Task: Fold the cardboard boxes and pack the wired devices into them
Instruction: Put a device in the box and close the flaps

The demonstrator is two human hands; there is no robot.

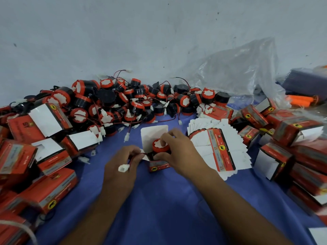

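Note:
An open red cardboard box (158,166) stands on the blue cloth at the centre, its white lid flap (152,134) raised behind it. A black and red round wired device (160,147) sits partly inside the box. My right hand (174,152) grips the device from above and the side. My left hand (122,162) pinches the device's red and black wire beside the box, and the wire's white connector (123,168) lies over the back of that hand.
A heap of loose wired devices (123,101) lies along the wall. A stack of flat unfolded boxes (219,149) sits right of my hands. Folded red boxes pile up at left (33,156) and at right (292,144). A clear plastic bag (238,71) is at the back right.

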